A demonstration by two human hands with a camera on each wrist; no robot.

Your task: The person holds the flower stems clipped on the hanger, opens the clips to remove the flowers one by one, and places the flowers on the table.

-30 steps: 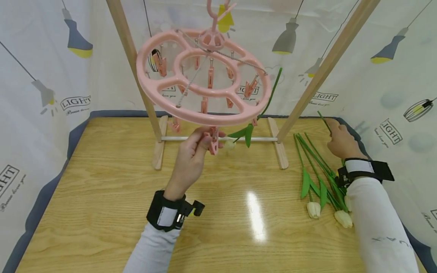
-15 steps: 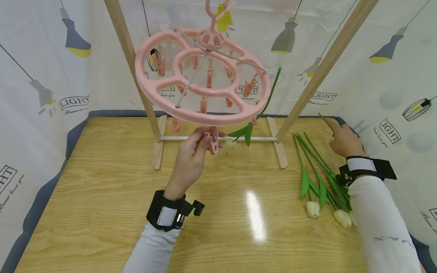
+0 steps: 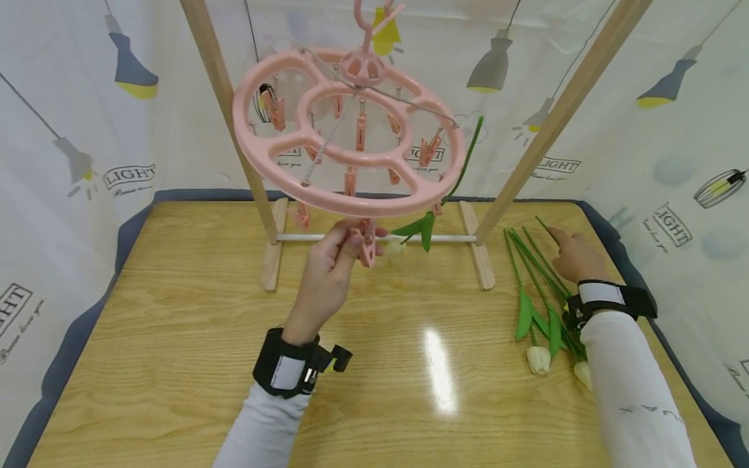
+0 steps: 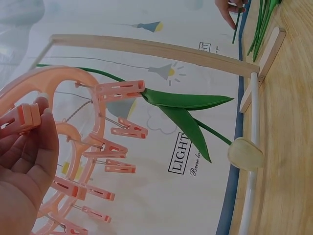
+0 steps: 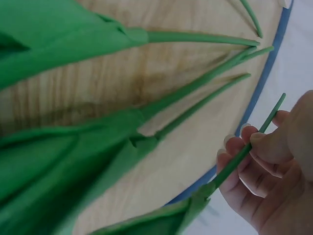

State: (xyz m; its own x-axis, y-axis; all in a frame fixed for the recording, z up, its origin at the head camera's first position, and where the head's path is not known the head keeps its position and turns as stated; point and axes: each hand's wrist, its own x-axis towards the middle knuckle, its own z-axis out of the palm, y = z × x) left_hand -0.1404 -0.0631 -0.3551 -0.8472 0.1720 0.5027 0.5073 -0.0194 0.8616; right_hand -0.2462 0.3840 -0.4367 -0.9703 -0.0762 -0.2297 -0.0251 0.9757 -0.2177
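Observation:
Below the front rim of a round pink clip hanger [image 3: 374, 207], my left hand [image 3: 325, 273] pinches a pink clothespin [image 3: 367, 244] between thumb and fingers. In the left wrist view that clothespin [image 4: 20, 119] shows by the thumb. On the right, my right hand [image 3: 579, 257] holds a tulip by its green stem [image 5: 239, 156], thumb against fingers, the stem's end poking past them. Its blossom is hidden behind the arm in the head view. Beside it lie several white artificial tulips [image 3: 538, 359] with green stems. One tulip [image 4: 246, 153] hangs upside down from a hanger clothespin [image 4: 120, 89].
A wooden stand with slanted posts [image 3: 529, 130], flat feet [image 3: 476, 253] and a white crossbar [image 3: 450, 238] frames the hanger. Several other pink clothespins [image 3: 361, 132] dangle from it. A lamp-patterned curtain [image 3: 193, 149] surrounds the wooden table [image 3: 374, 390].
My right hand has come down and slightly left with the tulip stem, nearer to the lying tulips. My left hand stays at the clothespin.

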